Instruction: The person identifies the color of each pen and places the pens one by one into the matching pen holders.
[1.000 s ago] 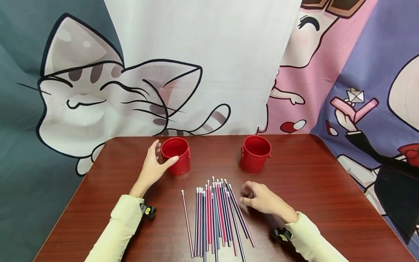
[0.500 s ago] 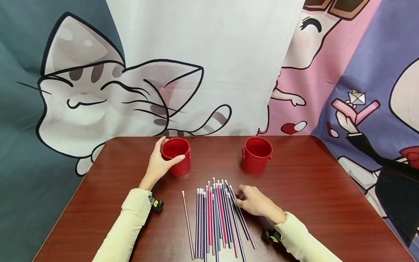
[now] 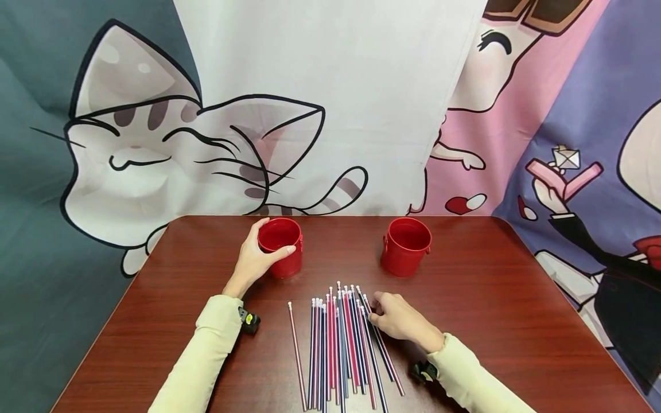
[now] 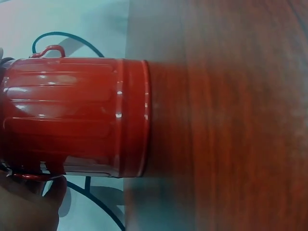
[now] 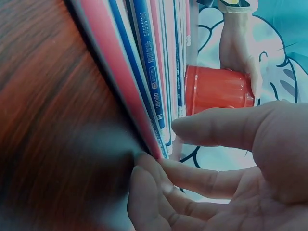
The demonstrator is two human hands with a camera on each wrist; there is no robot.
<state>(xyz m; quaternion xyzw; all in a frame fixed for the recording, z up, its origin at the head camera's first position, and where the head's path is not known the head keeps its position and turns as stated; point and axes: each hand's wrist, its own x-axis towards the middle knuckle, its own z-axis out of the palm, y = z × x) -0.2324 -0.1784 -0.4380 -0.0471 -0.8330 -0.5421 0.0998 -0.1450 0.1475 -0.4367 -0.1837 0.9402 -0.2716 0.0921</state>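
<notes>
My left hand (image 3: 253,258) grips the left red bucket (image 3: 287,266), fingers at its far left side and thumb across the front. The left wrist view shows this bucket (image 4: 77,110) upright on the table, with small side handles. Many striped pencils (image 3: 333,350) with pale eraser ends lie in a loose bunch. At the bunch's upper right, my right hand (image 3: 403,320) touches the end of an outer pencil with bent fingertips. In the right wrist view the thumb (image 5: 216,127) stands apart from the index finger, close to other pencil ends (image 5: 166,139).
A second red bucket (image 3: 405,255) stands upright at the back right. One pencil (image 3: 296,355) lies apart, left of the bunch. The brown table (image 3: 490,275) meets a cartoon-printed cloth (image 3: 392,115) at its back edge.
My left hand has moved right and closed round the left bucket. The right hand has moved left to the upper end of the pencil bunch. The pencils and buckets stay put.
</notes>
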